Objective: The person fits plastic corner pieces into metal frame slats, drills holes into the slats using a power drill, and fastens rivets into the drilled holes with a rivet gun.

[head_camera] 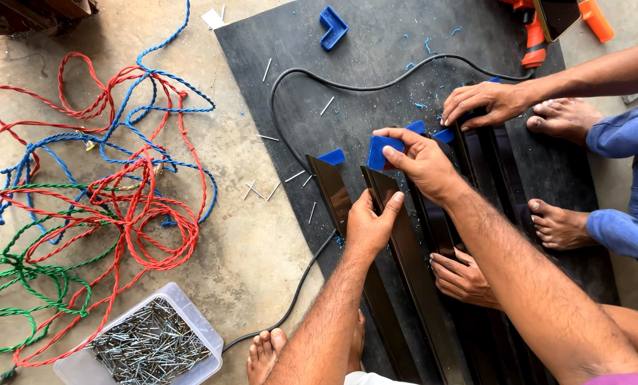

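My left hand (369, 227) grips the upper end of a long dark profile strip (404, 257) that lies on a black mat (376, 57). At that strip's top end, my right hand (420, 160) pinches a blue plastic corner piece (382, 152). A second dark strip (331, 191) with a blue corner piece (332, 156) at its tip lies just left. A co-worker's hand (484, 102) presses on further strips with blue corners at the upper right. Another co-worker's hand (461, 276) rests on the strips below my right forearm.
Tangled red, blue and green ropes (105, 199) cover the concrete floor at left. A clear tub of nails (151, 346) stands bottom left. Loose nails (262, 189) and a black cable (290, 135) lie on the mat, with an orange power tool (536, 39) and a spare blue corner (332, 27) at top. Bare feet (558, 224) are at right.
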